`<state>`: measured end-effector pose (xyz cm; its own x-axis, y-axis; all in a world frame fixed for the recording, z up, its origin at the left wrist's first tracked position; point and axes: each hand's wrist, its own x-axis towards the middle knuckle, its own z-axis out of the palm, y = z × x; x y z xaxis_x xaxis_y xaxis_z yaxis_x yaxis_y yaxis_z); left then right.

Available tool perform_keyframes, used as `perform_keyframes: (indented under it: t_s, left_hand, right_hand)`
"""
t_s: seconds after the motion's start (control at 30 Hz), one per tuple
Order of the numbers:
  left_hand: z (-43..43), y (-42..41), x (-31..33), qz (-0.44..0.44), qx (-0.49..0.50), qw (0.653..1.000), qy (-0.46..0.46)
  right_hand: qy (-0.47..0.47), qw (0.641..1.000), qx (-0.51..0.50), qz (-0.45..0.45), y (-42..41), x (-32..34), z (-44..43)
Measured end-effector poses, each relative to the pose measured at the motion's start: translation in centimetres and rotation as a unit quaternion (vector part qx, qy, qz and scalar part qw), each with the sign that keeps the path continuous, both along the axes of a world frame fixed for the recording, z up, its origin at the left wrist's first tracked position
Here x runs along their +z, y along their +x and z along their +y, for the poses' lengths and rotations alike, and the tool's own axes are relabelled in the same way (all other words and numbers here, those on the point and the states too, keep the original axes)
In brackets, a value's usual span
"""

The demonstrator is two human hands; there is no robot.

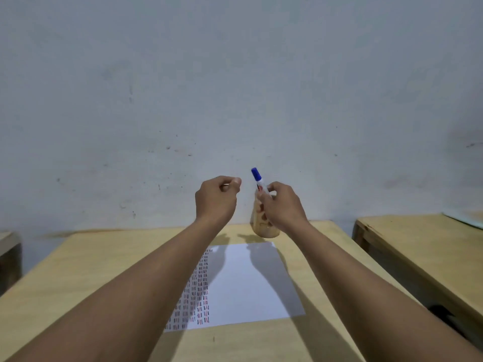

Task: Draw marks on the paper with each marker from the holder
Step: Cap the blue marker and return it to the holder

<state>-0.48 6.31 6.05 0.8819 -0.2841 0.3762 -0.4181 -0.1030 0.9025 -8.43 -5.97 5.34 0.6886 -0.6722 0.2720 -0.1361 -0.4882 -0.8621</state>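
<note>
My right hand (pixel 283 206) is raised above the far edge of the table and grips a white marker with a blue cap (pixel 258 180), cap pointing up. Just behind and below that hand stands the clear holder (pixel 264 226), mostly hidden by the fingers. My left hand (pixel 217 199) hovers beside it to the left, fingers curled with thumb and forefinger pinched; nothing shows between them. The white paper (pixel 248 280) lies flat on the table below, with rows of small red and dark marks down its left side, partly covered by my left forearm.
The wooden table (pixel 91 283) carries the paper and the holder at its far edge against a pale wall. A second wooden table (pixel 418 246) stands to the right across a narrow gap. Another piece of furniture shows at the left edge (pixel 9 257).
</note>
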Motion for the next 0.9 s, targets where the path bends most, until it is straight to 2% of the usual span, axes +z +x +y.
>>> perform_keyframes:
  t_s: [0.17,0.37,0.73,0.9]
  left_hand:
    - [-3.6,1.9,-4.9,0.034,-0.011,0.997,0.064]
    - [-8.3,2.9,-8.4,0.024,-0.061,0.989,0.135]
    - [-10.8,3.1,-10.7,0.020,-0.053,0.991,0.119]
    - [-11.1,3.2,-10.9,0.015,-0.055,0.991,0.118]
  right_hand:
    - [-0.017,0.998,-0.023,-0.047,1.5,0.6,-4.2]
    - [-0.032,0.996,-0.060,-0.060,3.7,0.6,-7.9]
    - [-0.092,0.990,-0.024,0.103,4.7,-2.8,-8.9]
    - [-0.086,0.991,-0.026,0.100,4.3,-2.5,-8.8]
